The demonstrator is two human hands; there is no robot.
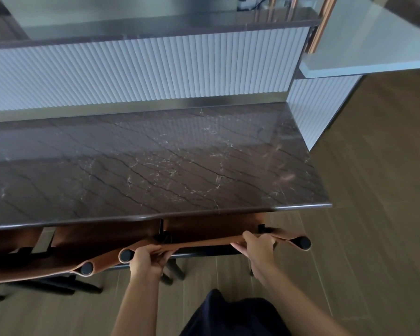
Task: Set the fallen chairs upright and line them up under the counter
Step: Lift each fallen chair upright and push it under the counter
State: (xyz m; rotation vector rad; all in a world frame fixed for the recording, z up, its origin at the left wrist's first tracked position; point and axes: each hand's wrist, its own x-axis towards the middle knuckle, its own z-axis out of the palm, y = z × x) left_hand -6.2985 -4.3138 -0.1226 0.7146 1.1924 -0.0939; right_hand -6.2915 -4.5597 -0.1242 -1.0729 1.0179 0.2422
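Observation:
A chair with a tan leather back and black frame (204, 244) stands upright, its seat tucked under the dark marble counter (155, 161). My left hand (147, 259) grips the left part of its backrest top. My right hand (257, 247) holds the right part of the same top edge. A second tan chair (66, 265) stands upright beside it on the left, also partly under the counter. Both chairs' seats are mostly hidden by the counter slab.
A white ribbed panel (143, 73) rises behind the counter, topped by a higher dark shelf (155, 23). A lower white surface (369, 49) sits at the right. Wood floor (374, 214) extends to the right and behind the chairs.

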